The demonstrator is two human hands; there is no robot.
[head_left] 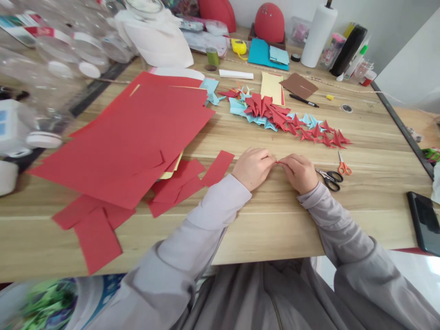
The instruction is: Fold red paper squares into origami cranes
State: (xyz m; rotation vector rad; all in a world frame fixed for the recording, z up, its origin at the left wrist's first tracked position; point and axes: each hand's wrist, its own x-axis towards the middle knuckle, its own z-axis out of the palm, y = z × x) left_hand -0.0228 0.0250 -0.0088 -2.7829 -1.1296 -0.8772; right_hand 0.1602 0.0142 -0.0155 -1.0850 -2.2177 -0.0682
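Observation:
My left hand (255,167) and my right hand (299,171) meet over the wooden table, fingers pinched close together. Between their fingertips a small piece of red paper (278,162) shows; most of it is hidden, so its shape is unclear. Beyond my hands lies a row of folded red paper pieces (271,112) with points, mixed with light blue ones (254,118). To the left of my left hand are cut red paper strips (219,167). Black-handled scissors (332,178) and small orange-handled scissors (343,166) lie just right of my right hand.
A big stack of red paper sheets (130,133) covers the table's left side. Clear plastic jars (68,50) crowd the far left. A yellow tape measure (239,46), a black pen (304,100) and a white roll (319,36) are farther back. A phone (424,220) lies at the right edge.

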